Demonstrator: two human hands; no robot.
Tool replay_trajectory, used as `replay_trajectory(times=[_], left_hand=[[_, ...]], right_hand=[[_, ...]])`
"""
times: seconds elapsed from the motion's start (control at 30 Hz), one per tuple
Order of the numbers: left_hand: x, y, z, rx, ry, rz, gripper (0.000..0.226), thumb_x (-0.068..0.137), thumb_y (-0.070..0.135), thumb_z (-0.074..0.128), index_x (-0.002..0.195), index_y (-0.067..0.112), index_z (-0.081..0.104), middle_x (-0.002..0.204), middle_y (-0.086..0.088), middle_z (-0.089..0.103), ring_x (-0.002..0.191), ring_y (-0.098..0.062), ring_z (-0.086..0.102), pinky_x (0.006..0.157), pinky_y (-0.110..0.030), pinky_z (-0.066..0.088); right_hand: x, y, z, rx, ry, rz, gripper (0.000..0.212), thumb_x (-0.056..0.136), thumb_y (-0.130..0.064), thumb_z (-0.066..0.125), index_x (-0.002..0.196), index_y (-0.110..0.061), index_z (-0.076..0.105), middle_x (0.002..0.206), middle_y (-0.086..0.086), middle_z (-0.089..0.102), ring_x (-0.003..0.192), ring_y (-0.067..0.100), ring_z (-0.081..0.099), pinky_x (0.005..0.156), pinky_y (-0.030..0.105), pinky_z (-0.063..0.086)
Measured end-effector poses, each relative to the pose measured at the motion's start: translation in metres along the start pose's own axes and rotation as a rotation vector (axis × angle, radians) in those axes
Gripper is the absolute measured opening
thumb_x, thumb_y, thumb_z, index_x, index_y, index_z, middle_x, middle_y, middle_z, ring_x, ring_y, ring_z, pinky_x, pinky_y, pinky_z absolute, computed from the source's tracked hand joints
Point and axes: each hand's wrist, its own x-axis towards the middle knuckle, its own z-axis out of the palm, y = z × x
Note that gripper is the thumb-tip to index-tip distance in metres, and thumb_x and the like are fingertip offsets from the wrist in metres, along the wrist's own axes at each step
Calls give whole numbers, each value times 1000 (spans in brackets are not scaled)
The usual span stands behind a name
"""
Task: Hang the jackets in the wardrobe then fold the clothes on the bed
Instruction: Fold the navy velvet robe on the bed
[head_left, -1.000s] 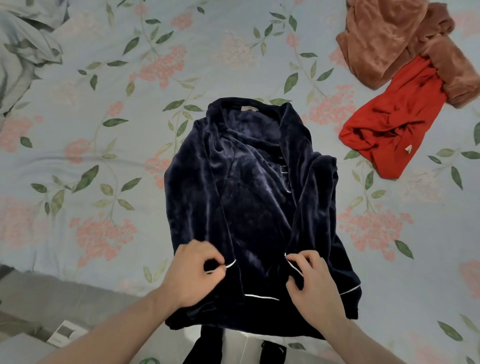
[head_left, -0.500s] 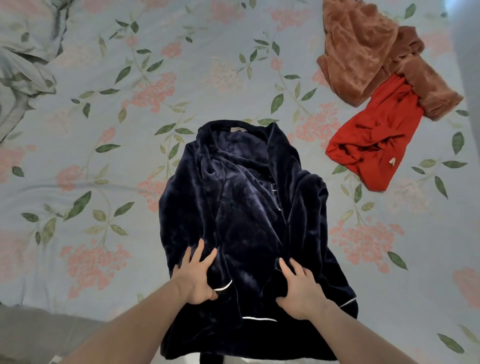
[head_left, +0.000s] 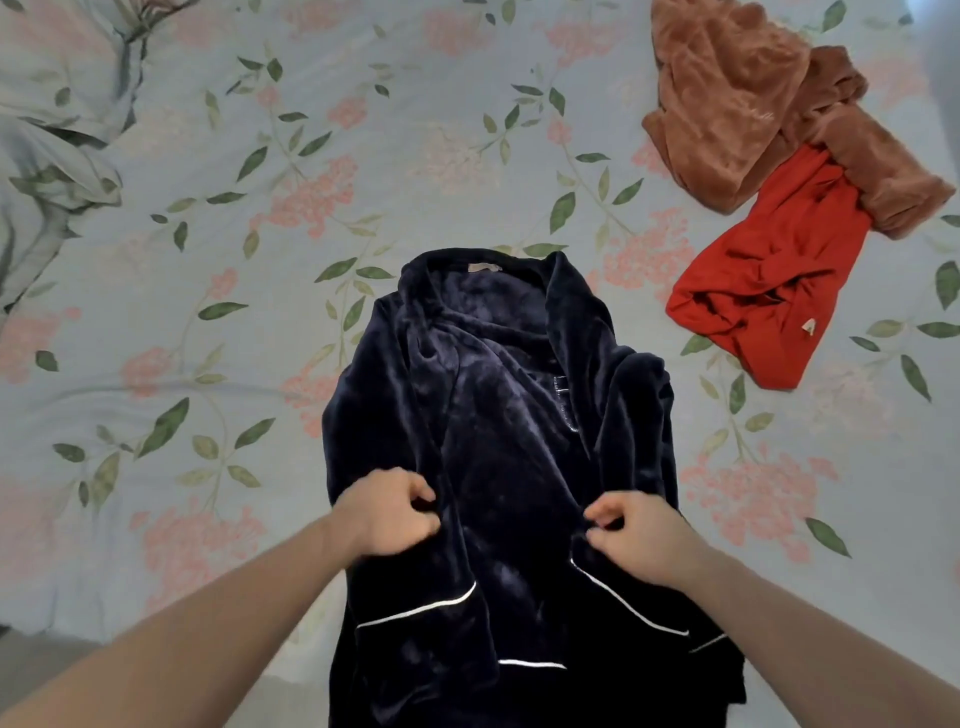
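On the floral pale-blue bedsheet, at the centre of your view, the dark navy velvet robe with white piping lies spread open, its collar pointing to 12 o'clock and its hem reaching the near edge at 6 o'clock. Your left hand sits on the robe's left front panel at about 7 o'clock from its middle, fingers curled and pinching the plush fabric. Your right hand sits on the right front panel at about 5 o'clock, fingers likewise curled and gripping the fabric just above a white-piped pocket edge. Up at 2 o'clock, well apart from the robe, a crumpled red garment lies touching a rumpled rust-brown fleece garment beyond it. A bunched pale quilt sits at 10 o'clock.
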Motion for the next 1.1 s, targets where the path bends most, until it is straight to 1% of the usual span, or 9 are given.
replay_trajectory(times=[0.1, 0.23, 0.4, 0.53, 0.7, 0.8, 0.97, 1.03, 1.1], left_hand=[[27, 1, -47, -213, 383, 24, 11, 79, 32, 69, 89, 35, 71, 90, 19, 71, 94, -11, 69, 92, -28, 52], [63, 19, -101, -431, 601, -18, 25, 87, 22, 69, 112, 18, 69, 127, 2, 52, 95, -18, 61, 91, -25, 44], [113, 25, -132, -726, 462, -124, 70, 72, 32, 72, 138, 18, 52, 140, -9, 46, 84, -27, 71, 75, -38, 63], [139, 34, -132, -878, 358, -107, 73, 93, 16, 64, 157, 13, 30, 102, -6, 61, 84, -22, 67, 65, -34, 60], [163, 34, -133, -855, 336, -84, 58, 102, 17, 53, 155, 17, 30, 114, -5, 62, 78, -22, 70, 58, -31, 59], [170, 28, -138, -793, 369, -69, 79, 100, 21, 57, 163, 18, 10, 114, -1, 55, 74, -22, 71, 61, -32, 59], [174, 32, -143, -753, 421, -48, 72, 88, 28, 73, 152, 17, 41, 106, -1, 62, 69, -15, 61, 53, -26, 50], [172, 38, -146, -798, 376, -38, 25, 85, 22, 75, 107, 19, 64, 87, 0, 59, 62, -13, 53, 49, -24, 45], [168, 43, -151, -847, 312, -15, 13, 84, 17, 72, 82, 19, 60, 62, 4, 47, 54, -13, 44, 47, -24, 42]], right_hand=[[23, -20, -40, 160, 378, -40, 18, 86, -20, 66, 91, -37, 69, 90, -13, 71, 77, 8, 67, 78, 30, 54], [64, -52, -84, 338, 587, -84, 28, 88, -19, 69, 115, -23, 65, 113, 0, 67, 79, 9, 65, 68, 16, 44], [108, -89, -107, 315, 526, -8, 63, 95, -27, 66, 152, -16, 41, 151, 10, 40, 89, 13, 51, 86, 28, 42], [154, -103, -104, 362, 431, 19, 66, 92, -36, 64, 150, -14, 40, 147, 11, 45, 112, 31, 62, 98, 35, 50], [193, -97, -94, 650, 305, 169, 85, 99, -36, 62, 161, -26, 5, 150, 1, 41, 94, 22, 68, 64, 32, 62], [200, -88, -95, 693, 307, 184, 105, 94, -34, 72, 162, -31, -9, 143, 4, 51, 94, 22, 73, 62, 30, 61], [194, -93, -105, 697, 239, 139, 79, 89, -22, 78, 155, -28, 35, 97, -8, 57, 69, 12, 57, 63, 28, 61], [193, -97, -108, 647, 166, 149, 55, 87, -23, 77, 136, -23, 54, 85, -3, 52, 62, 10, 51, 61, 28, 60], [190, -99, -113, 639, 121, 156, 45, 89, -21, 74, 130, -17, 56, 88, 1, 53, 60, 9, 53, 58, 26, 58]])
